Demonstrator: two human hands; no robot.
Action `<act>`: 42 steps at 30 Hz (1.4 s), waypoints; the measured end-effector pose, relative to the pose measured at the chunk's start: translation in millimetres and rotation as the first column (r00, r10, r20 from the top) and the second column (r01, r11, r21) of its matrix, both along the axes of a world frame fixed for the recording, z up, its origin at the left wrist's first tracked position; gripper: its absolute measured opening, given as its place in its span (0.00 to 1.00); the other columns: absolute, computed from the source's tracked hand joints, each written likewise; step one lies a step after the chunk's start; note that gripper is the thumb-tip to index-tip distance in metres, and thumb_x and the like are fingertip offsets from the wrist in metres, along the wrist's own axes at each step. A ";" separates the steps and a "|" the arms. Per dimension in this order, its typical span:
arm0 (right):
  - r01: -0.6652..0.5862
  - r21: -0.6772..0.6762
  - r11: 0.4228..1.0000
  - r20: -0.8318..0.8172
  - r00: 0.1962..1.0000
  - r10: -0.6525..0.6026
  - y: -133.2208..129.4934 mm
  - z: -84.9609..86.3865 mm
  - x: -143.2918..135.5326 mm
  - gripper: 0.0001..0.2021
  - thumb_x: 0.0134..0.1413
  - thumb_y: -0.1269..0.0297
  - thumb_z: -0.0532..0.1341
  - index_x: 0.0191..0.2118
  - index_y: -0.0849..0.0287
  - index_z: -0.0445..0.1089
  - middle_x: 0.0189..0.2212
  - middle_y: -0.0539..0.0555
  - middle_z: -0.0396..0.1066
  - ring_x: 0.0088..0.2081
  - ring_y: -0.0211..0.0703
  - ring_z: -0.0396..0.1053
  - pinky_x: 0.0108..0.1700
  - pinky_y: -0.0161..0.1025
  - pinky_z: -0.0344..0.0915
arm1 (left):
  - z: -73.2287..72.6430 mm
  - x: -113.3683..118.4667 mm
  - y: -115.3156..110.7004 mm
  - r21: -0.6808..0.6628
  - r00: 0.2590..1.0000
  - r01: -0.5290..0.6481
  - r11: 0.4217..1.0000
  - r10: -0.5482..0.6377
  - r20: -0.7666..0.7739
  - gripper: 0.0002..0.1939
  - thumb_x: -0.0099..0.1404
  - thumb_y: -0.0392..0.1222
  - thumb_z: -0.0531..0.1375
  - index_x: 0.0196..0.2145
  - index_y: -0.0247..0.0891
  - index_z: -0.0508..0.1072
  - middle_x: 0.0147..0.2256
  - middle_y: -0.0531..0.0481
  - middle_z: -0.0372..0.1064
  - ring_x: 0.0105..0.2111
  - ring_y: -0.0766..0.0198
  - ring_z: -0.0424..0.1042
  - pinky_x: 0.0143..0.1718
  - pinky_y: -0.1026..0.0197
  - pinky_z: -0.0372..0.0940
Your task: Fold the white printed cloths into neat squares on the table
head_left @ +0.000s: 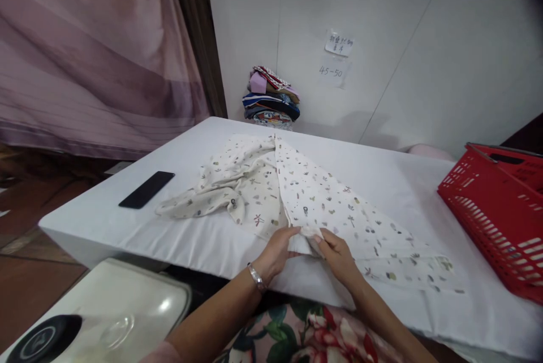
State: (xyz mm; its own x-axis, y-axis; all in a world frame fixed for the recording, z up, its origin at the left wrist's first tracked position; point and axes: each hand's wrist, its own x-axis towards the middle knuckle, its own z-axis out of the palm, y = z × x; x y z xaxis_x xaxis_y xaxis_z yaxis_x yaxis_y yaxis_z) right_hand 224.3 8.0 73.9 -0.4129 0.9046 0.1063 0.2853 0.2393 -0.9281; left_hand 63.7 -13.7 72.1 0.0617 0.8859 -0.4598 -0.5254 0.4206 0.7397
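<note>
A thin white cloth (314, 193) printed with small plants and figures lies across the white-covered table (190, 148). Its left part is bunched and wrinkled, while the right part spreads flatter toward the basket. At the cloth's near edge, my left hand (278, 250) pinches the fabric between thumb and fingers; a silver bracelet is on that wrist. Just to its right, my right hand (337, 253) grips the same edge. A short stretch of cloth lies between the two hands.
A black flat phone-like object (147, 189) lies on the table's left side. The red plastic basket (500, 216) stands at the right. Folded fabrics (271, 97) are stacked beyond the far edge, by the wall. A white lidded container (114, 301) is at lower left.
</note>
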 end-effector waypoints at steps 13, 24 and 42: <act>0.008 0.528 0.849 0.055 0.998 -0.044 20.1 16.5 0.1 0.15 0.59 0.64 0.53 0.49 0.54 0.69 0.46 0.56 0.70 0.50 0.46 0.65 0.52 0.46 0.64 | 24.2 13.8 1.0 0.069 0.983 0.082 0.994 -0.069 -0.168 0.13 0.51 0.47 0.62 0.27 0.32 0.70 0.22 0.52 0.64 0.20 0.69 0.63 0.26 0.61 0.66; -0.147 0.680 0.718 0.238 0.971 -0.027 4.1 -3.9 0.3 0.22 0.59 0.71 0.52 0.59 0.54 0.59 0.53 0.57 0.64 0.55 0.47 0.60 0.55 0.51 0.62 | 27.6 14.3 2.1 -0.003 0.994 0.106 0.994 -0.106 -0.002 0.14 0.56 0.46 0.53 0.32 0.32 0.70 0.24 0.49 0.66 0.21 0.65 0.65 0.25 0.61 0.65; -0.275 0.660 0.699 0.266 0.956 0.125 2.5 0.4 13.0 0.23 0.57 0.70 0.55 0.58 0.54 0.57 0.56 0.58 0.61 0.58 0.48 0.57 0.56 0.52 0.61 | 24.1 5.3 5.9 -0.038 0.976 0.179 0.983 -0.173 0.129 0.11 0.58 0.41 0.52 0.31 0.31 0.70 0.21 0.49 0.66 0.21 0.64 0.67 0.30 0.59 0.66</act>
State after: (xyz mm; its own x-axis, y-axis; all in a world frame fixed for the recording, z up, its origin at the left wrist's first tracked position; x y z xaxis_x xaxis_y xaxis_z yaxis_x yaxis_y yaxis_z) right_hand 237.2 10.5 74.3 -0.6546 0.5061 0.5615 0.3032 0.8562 -0.4183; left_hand 69.0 -7.8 96.3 0.2742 0.8324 -0.4816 -0.5268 0.5489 0.6490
